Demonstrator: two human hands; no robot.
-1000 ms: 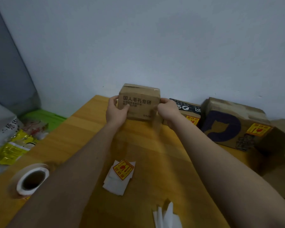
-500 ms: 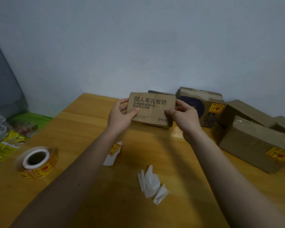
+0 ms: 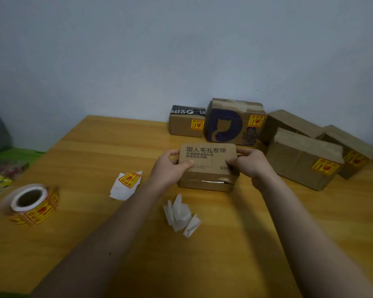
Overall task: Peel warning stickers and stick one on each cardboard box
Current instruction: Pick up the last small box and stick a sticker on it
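— Fingers first: how are your hands set on the box?

— Your left hand (image 3: 170,167) and your right hand (image 3: 251,163) each curl round one end of the small cardboard box (image 3: 207,166), thumbs lying on its printed top face and the other fingers wrapped behind the far edge. The box sits between them on the wooden table (image 3: 235,254), printed face tilted toward you, clear tape along its near side. You can see no sticker on the faces that show.

— Now the rest, biggest down?

— Your table fills the lower view and meets a pale wall (image 3: 181,50). Along the wall stands a row of boxes. The box with a purple cat print (image 3: 233,123) carries a yellow sticker at its upper right. To its right you have a plain brown box (image 3: 304,160) with a sticker on its near face, and two more boxes behind it. Left of the cat box stands a black-topped box (image 3: 186,123), also stickered. At your far left lies the sticker roll (image 3: 30,204) on its side. Between roll and held box rests one loose sticker on its white backing (image 3: 126,184). Just near your left forearm lie crumpled backing scraps (image 3: 181,214).
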